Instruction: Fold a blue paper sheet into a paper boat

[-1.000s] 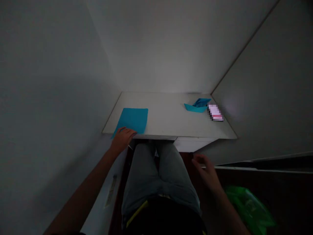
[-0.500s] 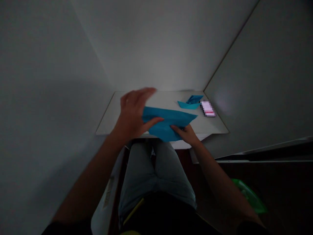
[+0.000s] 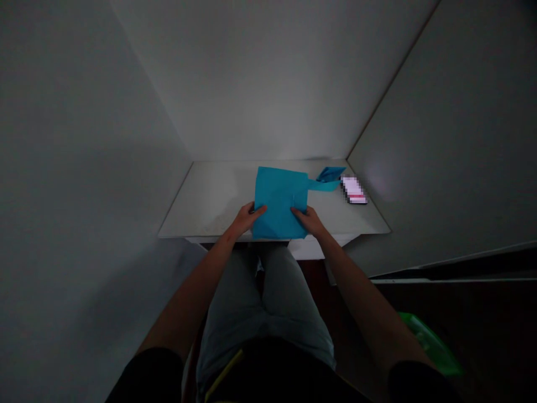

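Note:
A roughly square sheet of blue paper (image 3: pixel 280 196) is held up over the front edge of the white table, facing me. My left hand (image 3: pixel 247 218) grips its lower left side, thumb on the near face and fingers behind. On the lower right side my right hand (image 3: pixel 309 220) pinches it the same way. The fingers behind the paper are mostly hidden. Beyond the sheet's right edge lies a folded blue paper boat (image 3: pixel 329 178), its left end covered by the sheet.
The white table (image 3: pixel 201 196) stands against walls at the back and both sides. Right of the boat lies a phone (image 3: pixel 354 190) with a blurred bright screen. A green translucent object (image 3: pixel 432 344) is low on the right. My legs are under the table edge.
My left hand, raised and spread over the paper before, has come down to grip its left side. The paper has turned from a slanted, foreshortened position to face me squarely.

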`<act>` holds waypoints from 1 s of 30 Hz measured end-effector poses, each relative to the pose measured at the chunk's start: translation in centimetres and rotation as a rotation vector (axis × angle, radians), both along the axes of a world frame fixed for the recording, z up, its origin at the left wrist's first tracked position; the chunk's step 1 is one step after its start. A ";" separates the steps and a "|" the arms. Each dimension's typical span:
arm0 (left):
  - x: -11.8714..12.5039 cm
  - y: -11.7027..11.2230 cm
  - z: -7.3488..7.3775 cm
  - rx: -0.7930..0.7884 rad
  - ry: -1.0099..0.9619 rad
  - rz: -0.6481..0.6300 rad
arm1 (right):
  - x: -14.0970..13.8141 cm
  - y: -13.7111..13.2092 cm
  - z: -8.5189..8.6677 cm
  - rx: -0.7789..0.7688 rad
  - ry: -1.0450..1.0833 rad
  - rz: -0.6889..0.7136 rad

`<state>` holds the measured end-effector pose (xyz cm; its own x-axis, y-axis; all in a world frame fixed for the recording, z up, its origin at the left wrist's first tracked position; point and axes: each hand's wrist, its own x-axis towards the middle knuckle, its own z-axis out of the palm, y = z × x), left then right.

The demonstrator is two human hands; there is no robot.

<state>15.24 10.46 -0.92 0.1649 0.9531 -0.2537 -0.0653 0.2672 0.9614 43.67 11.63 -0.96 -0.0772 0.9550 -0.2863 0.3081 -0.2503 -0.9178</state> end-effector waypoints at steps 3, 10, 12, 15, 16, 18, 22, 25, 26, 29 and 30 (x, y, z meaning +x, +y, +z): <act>-0.5 0.5 -1.6 0.001 0.014 0.064 | 0.2 0.1 -0.4 0.037 0.012 0.001; -2.0 0.8 -4.7 0.054 -0.061 0.139 | 0.5 0.4 -1.4 0.144 0.091 -0.028; -2.1 0.9 -5.2 0.039 -0.064 0.153 | 0.8 0.5 -1.6 0.202 0.085 -0.069; -2.2 0.9 -5.6 0.000 -0.017 0.164 | 1.4 0.4 -1.6 0.235 0.052 -0.068; -2.2 0.9 -5.5 -0.010 -0.007 0.163 | 1.6 0.4 -1.5 0.246 0.033 -0.052; -2.1 0.9 -5.4 -0.015 -0.012 0.156 | 1.8 0.3 -1.3 0.271 -0.011 -0.031; -1.8 0.9 -5.1 0.014 0.000 0.167 | 1.4 0.4 -1.4 0.262 0.000 -0.080; -1.6 0.6 -5.4 0.025 0.027 0.169 | 0.7 0.3 -2.0 0.255 0.075 -0.056; -1.6 0.5 -5.6 0.028 0.033 0.173 | 0.6 0.3 -2.2 0.250 0.080 -0.030; -1.2 0.4 -6.2 0.077 0.056 0.213 | 0.4 0.1 -2.7 0.246 0.006 0.022; -1.1 0.5 -6.3 0.106 0.060 0.239 | 0.4 0.1 -2.8 0.260 -0.039 0.015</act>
<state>14.18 10.93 -7.25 -0.0799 0.9851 -0.1525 -0.0564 0.1483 0.9873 44.09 11.73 -3.79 -0.0859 0.9957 -0.0342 0.3469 -0.0023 -0.9379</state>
